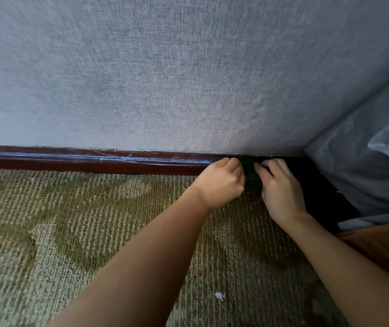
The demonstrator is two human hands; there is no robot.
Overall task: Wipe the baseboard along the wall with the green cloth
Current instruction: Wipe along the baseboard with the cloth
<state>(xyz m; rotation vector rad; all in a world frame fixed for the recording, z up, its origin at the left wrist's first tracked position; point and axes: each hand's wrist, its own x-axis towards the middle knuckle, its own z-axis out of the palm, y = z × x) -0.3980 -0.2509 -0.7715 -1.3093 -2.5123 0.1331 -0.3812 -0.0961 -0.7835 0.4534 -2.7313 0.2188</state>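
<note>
Both hands work at the right end of the baseboard (70,160), close to the corner where the wall (188,79) meets a hanging grey fabric (365,149). The green cloth (250,172) is bunched between them and pressed against the face of the baseboard, just above the carpet (70,232).

The left hand (221,182) is curled tight on the cloth's left edge. The right hand (280,187) grips its right edge with bent fingers. The two hands sit close together with only the cloth between them.

Condition of the work: the long run of baseboard to the left of the hands carries pale blue streaks and scratch-like marks, and reads as not yet wiped. The short stretch from the hands to the corner lies in deep shadow, so its state cannot be judged.

Assessment: the task appears to be at an early stage, with nearly the whole visible length left to do. A small white scrap (219,296) lies on the carpet.
</note>
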